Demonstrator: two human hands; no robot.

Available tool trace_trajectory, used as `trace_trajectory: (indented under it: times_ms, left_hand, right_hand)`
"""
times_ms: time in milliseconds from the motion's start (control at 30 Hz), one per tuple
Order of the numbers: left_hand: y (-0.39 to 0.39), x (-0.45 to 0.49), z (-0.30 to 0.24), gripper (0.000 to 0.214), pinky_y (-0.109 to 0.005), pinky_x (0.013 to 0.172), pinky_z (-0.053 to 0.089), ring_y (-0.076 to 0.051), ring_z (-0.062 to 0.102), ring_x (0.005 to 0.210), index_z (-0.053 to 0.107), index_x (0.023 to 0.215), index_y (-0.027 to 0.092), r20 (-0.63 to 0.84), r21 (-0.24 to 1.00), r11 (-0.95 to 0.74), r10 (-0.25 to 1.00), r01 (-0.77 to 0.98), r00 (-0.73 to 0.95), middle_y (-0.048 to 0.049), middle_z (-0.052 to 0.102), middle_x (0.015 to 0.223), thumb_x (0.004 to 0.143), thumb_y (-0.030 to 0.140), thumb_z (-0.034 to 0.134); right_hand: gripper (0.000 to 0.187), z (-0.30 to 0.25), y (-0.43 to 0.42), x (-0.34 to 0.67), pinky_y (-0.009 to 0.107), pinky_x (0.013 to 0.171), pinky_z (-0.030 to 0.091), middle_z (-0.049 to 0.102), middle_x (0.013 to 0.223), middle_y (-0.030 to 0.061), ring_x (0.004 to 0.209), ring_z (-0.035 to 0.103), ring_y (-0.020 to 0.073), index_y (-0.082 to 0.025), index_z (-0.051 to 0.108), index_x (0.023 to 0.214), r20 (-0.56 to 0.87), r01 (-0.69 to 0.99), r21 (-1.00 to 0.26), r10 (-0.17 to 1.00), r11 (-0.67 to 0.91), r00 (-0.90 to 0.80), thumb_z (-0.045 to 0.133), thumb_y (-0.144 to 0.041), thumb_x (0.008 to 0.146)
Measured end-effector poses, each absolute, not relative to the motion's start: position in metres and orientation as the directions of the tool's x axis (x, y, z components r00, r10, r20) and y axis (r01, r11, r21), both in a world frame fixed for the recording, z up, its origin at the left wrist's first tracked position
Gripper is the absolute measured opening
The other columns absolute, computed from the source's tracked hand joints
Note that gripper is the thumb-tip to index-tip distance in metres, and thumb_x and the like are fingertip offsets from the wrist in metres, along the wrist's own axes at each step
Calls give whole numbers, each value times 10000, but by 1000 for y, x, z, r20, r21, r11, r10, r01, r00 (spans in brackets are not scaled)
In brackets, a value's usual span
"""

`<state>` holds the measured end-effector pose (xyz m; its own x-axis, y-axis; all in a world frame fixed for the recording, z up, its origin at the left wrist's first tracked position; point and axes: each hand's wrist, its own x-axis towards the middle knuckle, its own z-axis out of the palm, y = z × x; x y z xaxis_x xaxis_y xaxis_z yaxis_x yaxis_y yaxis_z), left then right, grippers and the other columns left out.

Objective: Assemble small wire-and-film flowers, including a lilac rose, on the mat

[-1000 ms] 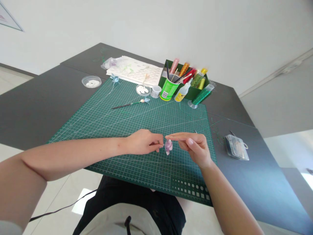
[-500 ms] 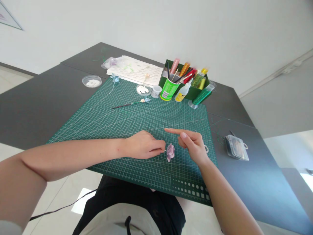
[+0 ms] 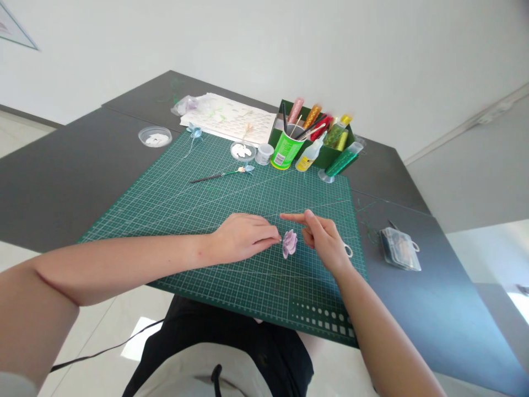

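Head view: the left hand (image 3: 248, 238) is nearly closed, its fingertips brought together in a pinch at the base of a pale purple flower (image 3: 290, 244). The grip seems to be on a thin stem, probably so that the petals are spared pressure and can face outward; the thumb is mostly hidden. The flower sits just beyond those fingertips, on the side toward the right hand (image 3: 326, 240), raised in the gap between the 2 hands.

The right hand is half open, with 1 index finger stretched out above the flower and apart from it, the other fingers curled, perhaps to keep them clear of the petals. Nothing shows in its grasp. A white ring handle (image 3: 348, 251) lies just beside its wrist, partly covered.

Beneath is a green cutting mat (image 3: 182, 207), likely there to protect the table (image 3: 430, 309). Farther out, a glue bottle (image 3: 306, 161) and a green can (image 3: 285, 151) of sticks stand near the far edge, presumably leaving working room while within reach.
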<state>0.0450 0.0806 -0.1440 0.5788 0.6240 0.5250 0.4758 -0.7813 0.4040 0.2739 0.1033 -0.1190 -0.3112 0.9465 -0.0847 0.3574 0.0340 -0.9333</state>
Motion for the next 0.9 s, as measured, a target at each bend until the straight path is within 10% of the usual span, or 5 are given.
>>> trace_trajectory:
  times_ms: [633,900]
  left_hand:
    - [77,44,-144,160,-234,717,521,-144,733,912,677,1040,186,422,465,-812,553,353,718,-15,776,1066,1051,260,536]
    - [77,44,-143,163,-240,676,504,-148,716,937,669,1023,183,427,424,-853,484,304,764,-31,767,1065,1054,232,516]
  right_hand:
    - [589,-125,111,275,277,431,259,460,408,-31,383,247,96,-171,764,705,-175,201,-973,924,-110,-341,492,-634,948]
    - [501,-127,129,300,309,577,388,527,475,-2,488,487,147,-219,544,493,289,730,-664,956,161,53,503,-406,956]
